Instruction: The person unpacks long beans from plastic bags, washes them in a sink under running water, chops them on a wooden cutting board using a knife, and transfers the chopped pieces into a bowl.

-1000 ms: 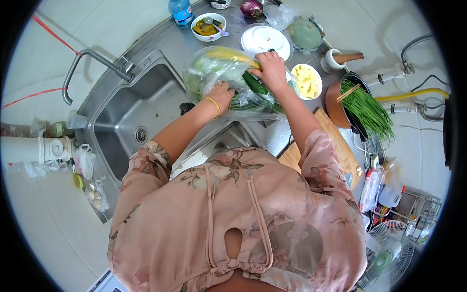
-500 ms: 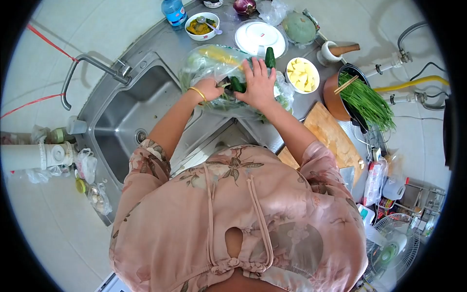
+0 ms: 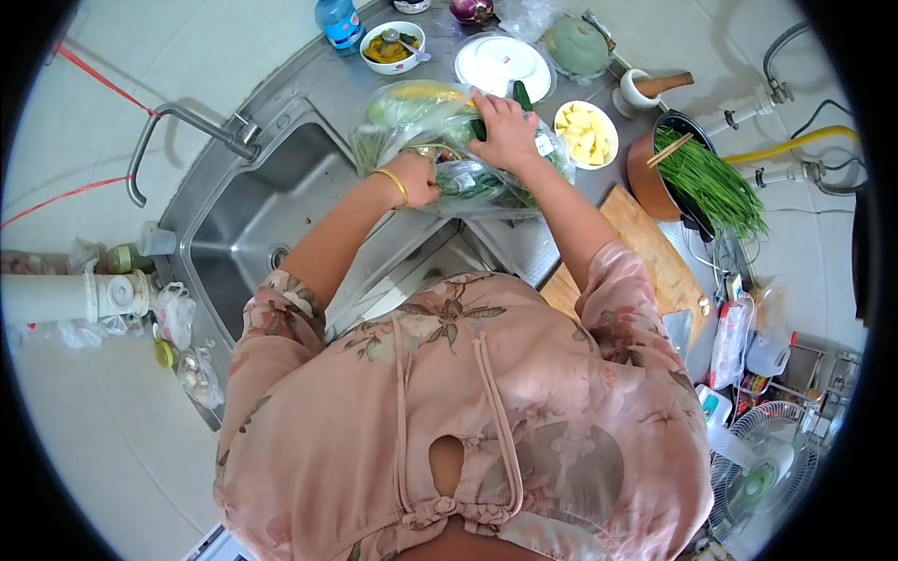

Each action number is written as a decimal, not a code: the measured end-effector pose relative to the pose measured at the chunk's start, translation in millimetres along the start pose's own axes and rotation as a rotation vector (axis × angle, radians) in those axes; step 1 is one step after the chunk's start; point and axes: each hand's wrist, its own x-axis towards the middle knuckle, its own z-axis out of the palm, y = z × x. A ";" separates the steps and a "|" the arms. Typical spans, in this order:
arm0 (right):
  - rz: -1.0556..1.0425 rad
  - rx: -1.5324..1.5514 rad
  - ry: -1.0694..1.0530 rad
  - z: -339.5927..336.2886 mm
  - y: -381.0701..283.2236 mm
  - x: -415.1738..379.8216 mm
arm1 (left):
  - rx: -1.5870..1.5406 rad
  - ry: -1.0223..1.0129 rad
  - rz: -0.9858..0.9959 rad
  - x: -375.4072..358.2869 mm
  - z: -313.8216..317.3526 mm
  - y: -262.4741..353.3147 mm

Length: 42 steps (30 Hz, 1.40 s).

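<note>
While your right hand [image 3: 508,131] lies spread, fingers apart, over the top of the clear plastic bag of vegetables [image 3: 440,140], your left hand [image 3: 418,178] is curled closed on the bag's near edge, though whether it pinches the film itself or something inside I cannot tell. The bag sits on the steel counter [image 3: 327,70] just right of the sink [image 3: 248,224], bulging with greens and a yellow piece near its far side.

Under your right fingertips a dark green cucumber [image 3: 520,94] pokes out of the bag on the far side, its long axis running away from you toward the white plate [image 3: 502,65]; your right hand is on it or just beside it, while the left is well short of it, on the bag's near side. So the cucumber lies ahead of and slightly right of the right palm.

Farther out, a bowl of yellow chunks [image 3: 586,134] stands just right of the bag, then a pot of chives [image 3: 687,173], with the wooden cutting board [image 3: 645,252] nearer you.
</note>
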 end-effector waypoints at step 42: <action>-0.239 0.215 0.108 1.2 -5.6 -61.5 | -1.369 0.717 -0.126 -10.7 -44.9 16.4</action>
